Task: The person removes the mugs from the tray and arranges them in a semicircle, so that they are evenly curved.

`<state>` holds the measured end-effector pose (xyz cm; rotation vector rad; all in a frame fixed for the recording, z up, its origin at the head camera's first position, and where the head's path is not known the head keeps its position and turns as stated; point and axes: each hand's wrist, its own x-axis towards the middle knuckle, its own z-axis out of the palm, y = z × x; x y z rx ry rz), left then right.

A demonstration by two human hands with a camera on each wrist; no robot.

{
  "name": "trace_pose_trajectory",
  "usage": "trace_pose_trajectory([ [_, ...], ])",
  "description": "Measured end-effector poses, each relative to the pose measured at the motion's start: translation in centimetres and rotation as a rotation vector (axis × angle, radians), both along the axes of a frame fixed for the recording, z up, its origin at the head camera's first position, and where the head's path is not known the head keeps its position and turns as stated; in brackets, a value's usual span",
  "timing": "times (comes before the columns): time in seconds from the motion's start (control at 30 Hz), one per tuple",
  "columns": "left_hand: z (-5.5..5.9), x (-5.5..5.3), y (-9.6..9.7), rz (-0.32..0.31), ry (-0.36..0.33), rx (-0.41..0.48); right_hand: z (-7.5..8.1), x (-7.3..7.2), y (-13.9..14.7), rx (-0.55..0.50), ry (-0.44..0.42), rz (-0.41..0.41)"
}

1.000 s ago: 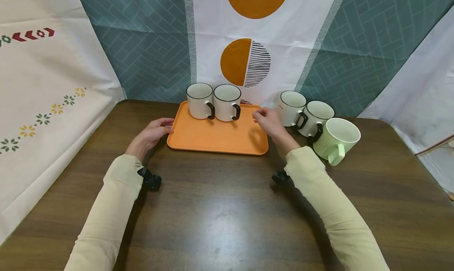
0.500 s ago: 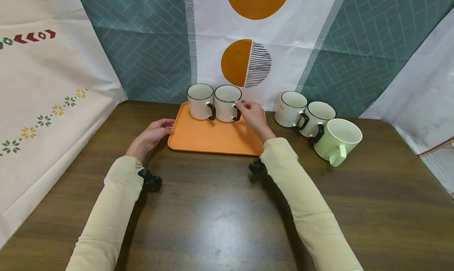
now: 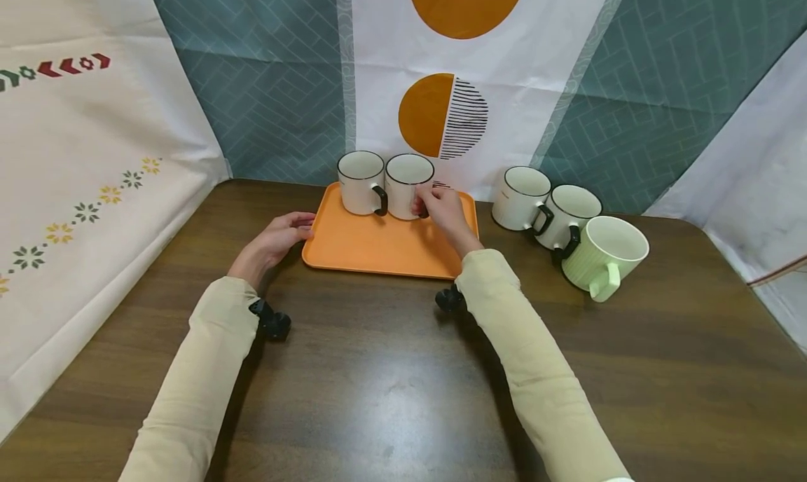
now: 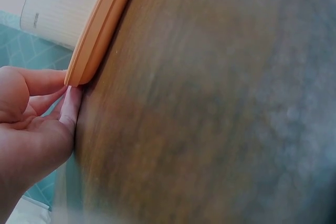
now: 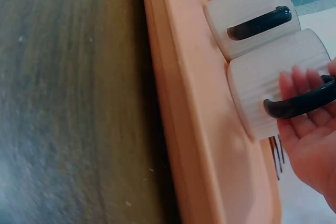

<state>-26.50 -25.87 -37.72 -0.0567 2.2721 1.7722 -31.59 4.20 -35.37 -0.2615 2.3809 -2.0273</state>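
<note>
The left sleeve (image 3: 189, 370) and right sleeve (image 3: 532, 370) are long, plain, pale cream-yellow cloth, softly creased, with gathered cuffs; a compact left wrist camera (image 3: 275, 324) and right wrist camera (image 3: 449, 298), both black.

In the head view, the right hand (image 3: 444, 210) hides much of the black handle (image 5: 300, 104) of a white mug (image 3: 398, 195); the right wrist view's edge crops hand and handle. The left wrist view cuts off the orange tray (image 4: 97, 38) and another white mug (image 4: 60, 9), its print (image 4: 36, 20) illegible; the surface (image 4: 220, 103) blurs.
</note>
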Motion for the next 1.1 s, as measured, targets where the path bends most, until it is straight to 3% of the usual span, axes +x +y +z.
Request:
trace_pose_trajectory([
  [0.1,-0.1,-0.1,-0.1,0.006,-0.005,0.004,-0.3,-0.1,-0.2,-0.025,0.019,0.001],
  [0.33,-0.1,-0.2,-0.1,0.013,-0.013,0.003,-0.8,0.2,0.1,0.044,0.101,0.005],
  [0.5,0.0,-0.2,0.0,0.016,-0.018,-0.002,-0.9,0.8,0.7,0.088,0.106,0.015],
  [0.7,0.0,-0.1,0.0,0.015,-0.029,-0.018,-0.8,1.8,1.6,0.092,0.081,0.067],
  [0.87,-0.1,0.0,0.0,0.012,-0.026,-0.017,-0.7,2.6,2.5,0.036,0.049,0.126],
  [1.1,-0.2,-0.1,-0.1,0.014,-0.024,-0.016,-0.2,3.9,3.7,-0.086,-0.065,0.211],
])
